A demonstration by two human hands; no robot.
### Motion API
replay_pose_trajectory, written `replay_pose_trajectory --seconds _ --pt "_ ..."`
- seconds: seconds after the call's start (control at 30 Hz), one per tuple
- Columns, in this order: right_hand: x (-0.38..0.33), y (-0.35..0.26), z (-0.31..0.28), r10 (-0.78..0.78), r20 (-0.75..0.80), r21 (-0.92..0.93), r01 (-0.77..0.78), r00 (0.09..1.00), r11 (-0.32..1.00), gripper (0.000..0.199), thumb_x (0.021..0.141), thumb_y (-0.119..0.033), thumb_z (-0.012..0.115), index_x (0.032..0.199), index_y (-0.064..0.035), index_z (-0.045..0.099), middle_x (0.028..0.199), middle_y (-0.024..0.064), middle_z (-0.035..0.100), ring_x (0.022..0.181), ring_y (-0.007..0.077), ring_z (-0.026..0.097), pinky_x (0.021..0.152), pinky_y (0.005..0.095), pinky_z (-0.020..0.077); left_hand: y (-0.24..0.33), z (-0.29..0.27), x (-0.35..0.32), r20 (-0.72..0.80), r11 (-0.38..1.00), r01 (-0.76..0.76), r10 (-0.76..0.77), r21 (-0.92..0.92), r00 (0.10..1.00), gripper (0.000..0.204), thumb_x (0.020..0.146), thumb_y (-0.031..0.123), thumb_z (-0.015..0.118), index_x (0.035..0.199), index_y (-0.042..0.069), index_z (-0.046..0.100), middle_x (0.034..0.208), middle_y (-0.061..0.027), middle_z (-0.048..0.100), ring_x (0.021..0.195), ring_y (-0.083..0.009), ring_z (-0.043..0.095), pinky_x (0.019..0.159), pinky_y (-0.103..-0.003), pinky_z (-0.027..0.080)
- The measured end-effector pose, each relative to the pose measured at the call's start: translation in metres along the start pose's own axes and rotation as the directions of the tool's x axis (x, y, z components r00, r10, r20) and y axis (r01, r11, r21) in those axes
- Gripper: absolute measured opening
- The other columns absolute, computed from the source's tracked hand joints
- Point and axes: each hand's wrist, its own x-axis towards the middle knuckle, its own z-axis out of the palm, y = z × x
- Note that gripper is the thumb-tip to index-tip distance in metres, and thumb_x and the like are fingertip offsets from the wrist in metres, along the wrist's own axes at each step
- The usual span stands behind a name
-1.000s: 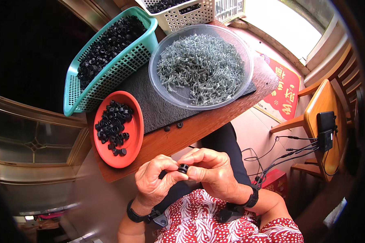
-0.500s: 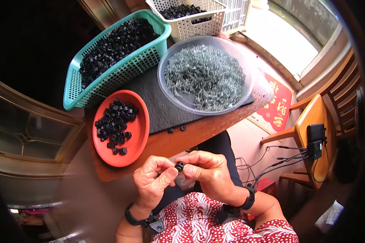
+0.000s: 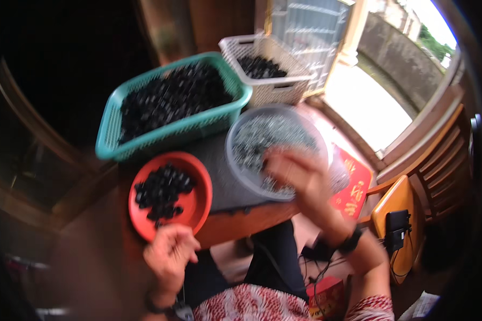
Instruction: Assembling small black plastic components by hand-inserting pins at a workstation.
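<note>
At the near edge of the table [image 3: 251,227]: two hands, a red dish and a clear bowl, seen blurred from above.

The right hand [image 3: 297,176] is held over the near rim of the clear round bowl [image 3: 241,160], which is filled with small grey metal pieces [image 3: 268,134]; whether its fingers are open or closed on anything cannot be told through the blur. The left hand [image 3: 168,254] is curled loosely just below the red dish [image 3: 198,203], at the table's front edge; anything pinched in it cannot be made out. The dish is loaded with small black parts [image 3: 163,190]. A teal basket [image 3: 171,136] of the same black parts is set behind the dish, and a white basket [image 3: 278,88] at the far edge. A wooden chair [image 3: 407,214] is placed off the table's right side.
</note>
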Motion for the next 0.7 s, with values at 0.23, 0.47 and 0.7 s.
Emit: replay_pose_trajectory --seconds 0.23,0.47,0.7 --pt "0.177 0.087 -0.087 0.053 -0.165 -0.385 -0.114 0.985 0.916 0.05 0.076 -0.036 0.063 0.11 -0.0002 0.061 0.099 0.0141 0.066 0.092 0.0251 0.062 0.081 0.0363 0.0478 -0.026 -0.046 0.037 -0.152 0.988 -0.095 0.112 0.118 0.982 0.01 0.084 -0.002 0.06 0.094 -0.004 0.058 0.073 -0.0044 0.06 0.061 -0.0069 0.055 0.055 -0.019 0.045" --pt "0.153 0.068 -0.033 0.027 -0.23 -0.528 -0.148 0.973 0.836 0.035 0.077 -0.019 0.066 0.109 -0.0038 0.064 0.11 0.0147 0.064 0.1 0.0262 0.062 0.087 0.0353 0.0456 -0.026 -0.064 0.034 0.108 0.622 -0.283 0.304 0.73 0.946 0.024 0.065 -0.004 0.068 0.088 0.002 0.064 0.077 -0.0097 0.061 0.069 -0.0271 0.057 0.064 -0.034 0.046" --pt "0.03 0.024 -0.004 -0.024 -0.046 -0.315 0.008 0.999 0.949 0.024 0.073 0.005 0.065 0.094 -0.0056 0.064 0.091 0.0049 0.066 0.076 0.0133 0.058 0.064 0.0258 0.0443 -0.015 -0.06 0.03 0.341 0.416 -0.464 0.337 0.782 0.877 0.025 0.065 0.0 0.068 0.089 0.003 0.064 0.076 -0.0071 0.06 0.069 -0.0226 0.055 0.067 -0.034 0.045"
